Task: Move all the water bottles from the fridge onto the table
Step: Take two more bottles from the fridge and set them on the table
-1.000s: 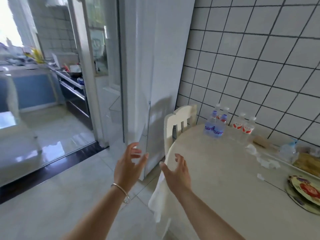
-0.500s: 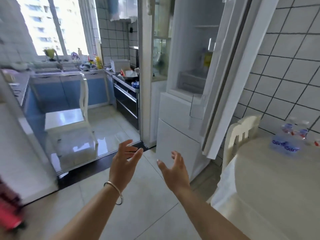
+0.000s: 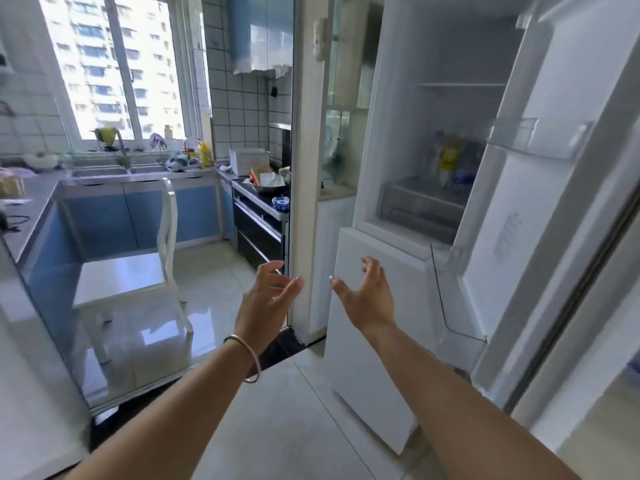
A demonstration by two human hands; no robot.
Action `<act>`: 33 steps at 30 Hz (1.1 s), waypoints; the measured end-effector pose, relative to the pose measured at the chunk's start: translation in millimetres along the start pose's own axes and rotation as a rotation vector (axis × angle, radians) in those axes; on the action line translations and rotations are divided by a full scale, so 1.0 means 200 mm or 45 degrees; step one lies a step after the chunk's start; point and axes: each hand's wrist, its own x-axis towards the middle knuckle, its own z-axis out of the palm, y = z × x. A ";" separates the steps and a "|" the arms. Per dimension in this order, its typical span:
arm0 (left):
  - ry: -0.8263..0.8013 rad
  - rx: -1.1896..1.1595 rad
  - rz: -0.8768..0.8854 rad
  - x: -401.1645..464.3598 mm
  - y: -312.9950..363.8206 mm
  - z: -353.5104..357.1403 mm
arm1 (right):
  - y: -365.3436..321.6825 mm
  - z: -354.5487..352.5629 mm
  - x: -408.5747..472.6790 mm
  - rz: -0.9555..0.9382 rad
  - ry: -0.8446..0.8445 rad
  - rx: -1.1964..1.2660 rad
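We see two bare forearms with no sleeves reaching into view. The left hand (image 3: 265, 303) has a thin silver bangle (image 3: 246, 356) round its wrist. The right hand (image 3: 369, 299) wears nothing; its thumbnail looks pale and glossy.

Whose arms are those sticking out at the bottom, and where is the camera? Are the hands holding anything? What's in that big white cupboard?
Those arms belong to a person who wears a camera on the head, so you see what that person sees, looking forward and down. The left hand, the one with a bracelet, and the right hand are both open and hold nothing. The white cupboard is a fridge with its door swung open. On a shelf inside stand a few bottles, too blurry to count. The job is to carry the water bottles to a table. To the left is a kitchen with a white chair and a window.
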 end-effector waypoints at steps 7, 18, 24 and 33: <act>-0.040 -0.018 0.033 0.66 -0.11 0.21 | 0.06 0.15 0.61 0.129 0.077 0.056; -0.431 -0.247 0.010 1.50 -0.37 0.87 | 0.38 0.30 1.43 0.333 0.385 0.071; -0.650 -0.311 0.102 2.09 -0.42 1.27 | 0.55 0.28 1.95 0.472 0.599 0.069; -0.836 -0.435 0.149 2.63 -0.37 1.83 | 0.78 0.16 2.51 0.558 0.834 -0.033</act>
